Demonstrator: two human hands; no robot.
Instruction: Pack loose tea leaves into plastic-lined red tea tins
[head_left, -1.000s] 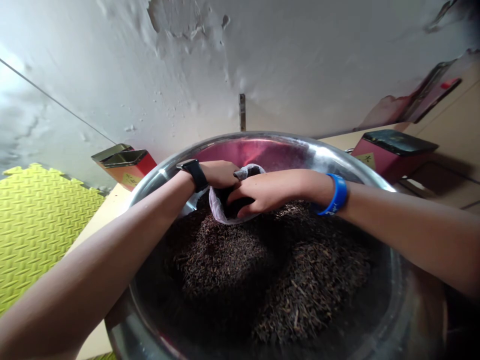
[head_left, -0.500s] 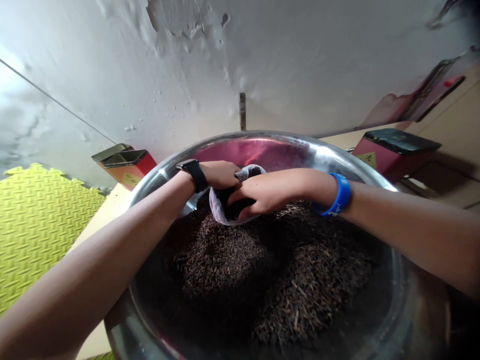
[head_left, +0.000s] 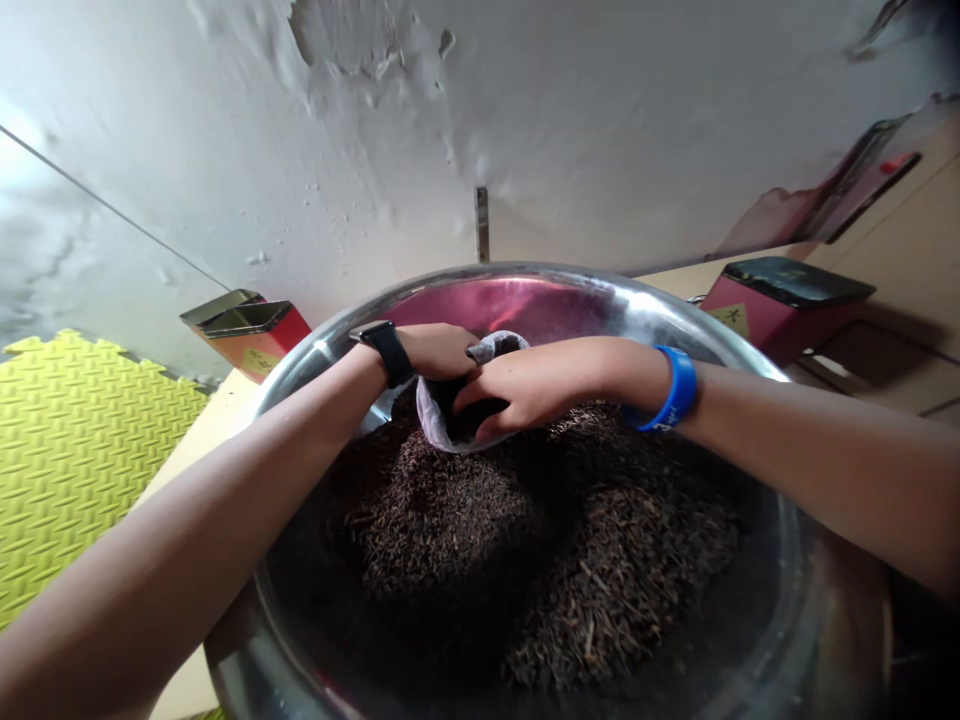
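Note:
A whitish translucent plastic bag (head_left: 433, 420) with a rolled-out rim stands among dark dried tea leaves (head_left: 442, 510) in a large shiny metal basin (head_left: 300, 365). At the bag's far left side, my left hand (head_left: 442, 350), below a black watch, is closed on the rim; its fingertips are mostly hidden. My right hand (head_left: 536, 385), with a blue wristband (head_left: 681, 388), reaches over the bag's mouth. Its thumb and forefinger are apart, pointing down into the dark leaves inside, and the other fingers are out of sight.
An orange-red tin (head_left: 262, 335) with its top open stands left of the basin. On the right is a red tin (head_left: 780, 310) with a dark top. A yellow foam mat (head_left: 90, 450) lies at left, and a peeling wall (head_left: 375, 150) rises behind.
The view has shifted very slightly. Both hands stay at the bag in nearly the same pose.

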